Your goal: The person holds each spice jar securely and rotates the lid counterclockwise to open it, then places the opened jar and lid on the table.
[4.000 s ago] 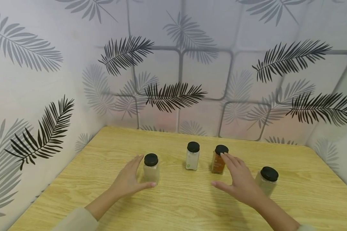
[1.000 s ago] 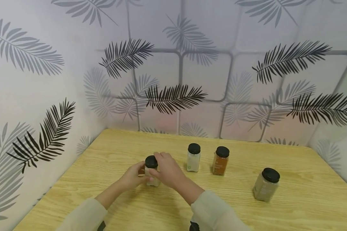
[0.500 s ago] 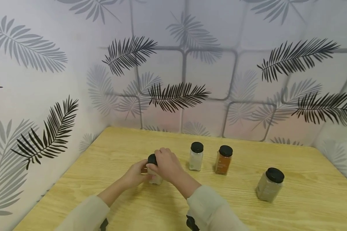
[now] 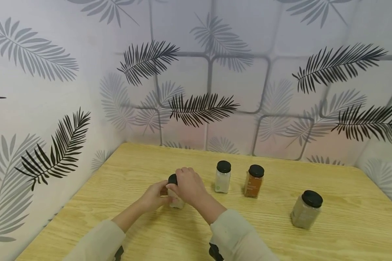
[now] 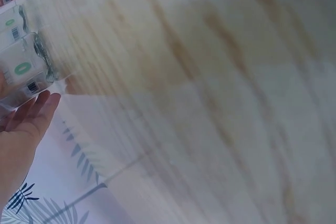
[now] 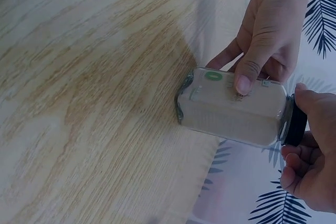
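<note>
A clear square spice jar (image 6: pixel 231 111) with pale contents stands on the wooden table, left of the middle. My left hand (image 4: pixel 151 198) holds its body from the left side, the thumb (image 6: pixel 244 82) lying across the jar wall in the right wrist view. From above and the right, my right hand (image 4: pixel 190 186) grips the black lid (image 6: pixel 296 127), thumb and fingers round its edge. The lid sits on the jar's mouth. At the left wrist view's edge, only part of the left hand (image 5: pixel 21 145) shows, at a jar (image 5: pixel 26 66).
To the right stand a white-filled jar (image 4: pixel 222 181), an orange-brown spice jar (image 4: pixel 253 186) and a wider beige jar (image 4: pixel 304 215), all with black lids. The table (image 4: pixel 248 232) meets leaf-patterned walls (image 4: pixel 232 83) at the back and left.
Since the earliest frame, my right hand has moved left from beside the orange-brown jar onto the pale jar's lid, and my left hand has closed round its body. The head view has shifted slightly.
</note>
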`<action>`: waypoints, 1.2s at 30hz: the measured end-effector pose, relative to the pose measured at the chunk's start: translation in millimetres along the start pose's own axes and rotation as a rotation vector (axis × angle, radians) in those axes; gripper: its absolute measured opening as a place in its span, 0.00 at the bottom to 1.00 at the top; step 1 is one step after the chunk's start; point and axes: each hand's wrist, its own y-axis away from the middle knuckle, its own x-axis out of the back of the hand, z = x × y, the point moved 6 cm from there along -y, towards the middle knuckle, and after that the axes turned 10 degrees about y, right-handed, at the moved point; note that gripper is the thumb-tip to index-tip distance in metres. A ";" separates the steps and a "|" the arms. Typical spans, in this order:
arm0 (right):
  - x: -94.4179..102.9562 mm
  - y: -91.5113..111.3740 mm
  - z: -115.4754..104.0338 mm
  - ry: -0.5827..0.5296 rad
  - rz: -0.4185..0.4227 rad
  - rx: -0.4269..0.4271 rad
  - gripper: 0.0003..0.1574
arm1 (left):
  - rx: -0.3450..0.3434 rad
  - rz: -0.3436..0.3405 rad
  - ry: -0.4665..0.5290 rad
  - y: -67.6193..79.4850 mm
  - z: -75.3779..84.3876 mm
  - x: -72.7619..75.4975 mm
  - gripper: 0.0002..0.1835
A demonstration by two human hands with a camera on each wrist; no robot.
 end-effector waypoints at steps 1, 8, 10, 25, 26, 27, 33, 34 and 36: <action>-0.1 0.0 -0.2 0.001 0.002 0.001 0.29 | -0.007 -0.003 -0.005 -0.2 0.0 0.0 0.30; -0.4 1.2 -2.1 0.003 0.031 0.015 0.29 | -0.050 -0.035 -0.025 -1.0 3.4 0.8 0.29; -0.4 1.1 -1.6 -0.003 0.042 0.024 0.28 | -0.051 -0.040 -0.020 -1.6 4.4 0.7 0.29; 0.4 -0.6 0.8 -0.095 -0.031 0.122 0.26 | -0.046 -0.071 0.029 -1.2 4.2 0.4 0.31; 0.7 -0.6 0.7 -0.104 -0.034 0.120 0.25 | -0.050 -0.068 0.024 -1.2 5.0 0.5 0.31; 1.1 -0.6 0.6 -0.111 -0.038 0.120 0.25 | -0.048 -0.065 0.023 -1.3 5.0 0.6 0.31; 1.7 -0.3 -0.2 -0.191 -0.093 0.126 0.23 | -0.035 -0.054 0.021 -1.0 2.9 1.3 0.30; 1.2 0.0 -0.1 -0.211 -0.103 0.125 0.23 | -0.033 -0.052 0.019 -0.8 2.5 1.4 0.30; -0.5 0.5 0.5 -0.250 -0.123 0.122 0.24 | -0.029 -0.050 0.022 -0.5 1.7 1.3 0.29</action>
